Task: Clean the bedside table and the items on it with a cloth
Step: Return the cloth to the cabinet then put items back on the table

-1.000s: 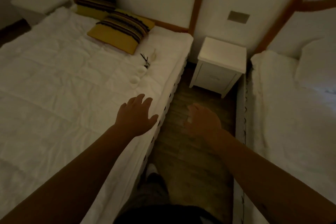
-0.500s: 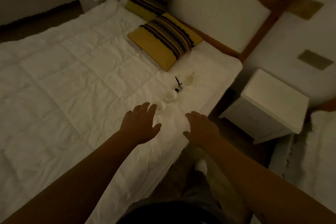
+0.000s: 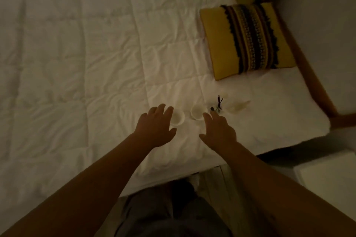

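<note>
2 hands now over the bed (image 3: pixel 96 63) rather than the aisle, view swung leftward since 1 second ago; left hand (image 3: pixel 155 127) spread and released above the near-left white cup (image 3: pixel 178 118); right hand (image 3: pixel 218 131) loose, grasping nothing, fingertips just beside the second cup (image 3: pixel 196 114); likely about to lift both back to the table; bedside table (image 3: pixel 327 175) cut off at near right; dark sticks (image 3: pixel 219 102) and pale bottle (image 3: pixel 238 106) hard to make out; no cloth visible.
</note>
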